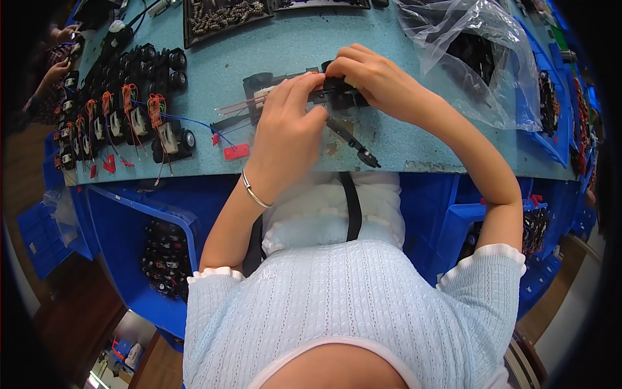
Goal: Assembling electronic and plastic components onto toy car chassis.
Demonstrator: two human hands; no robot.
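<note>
A black toy car chassis point(345, 99) with wheels lies across the work table in front of me. My left hand point(288, 123) is closed over its left half, with thumb and fingers bent together near the middle. From the right, my right hand point(372, 78) pinches the chassis close to those fingertips. What exactly sits between the fingertips is hidden. Thin red wires stick out to the left from under my left hand. A narrow black plastic bar point(353, 142) slants toward the table's near edge, just below the chassis. Left of my wrist lies a small red board point(236, 152) on a blue wire.
Rows of black chassis point(170, 139) with coloured wires fill the table's left. Trays of metal springs point(227, 16) stand at the back; a clear plastic bag point(479, 58) is at right. Blue bins point(139, 194) sit below the table edge. Another person's hands point(57, 70) work far left.
</note>
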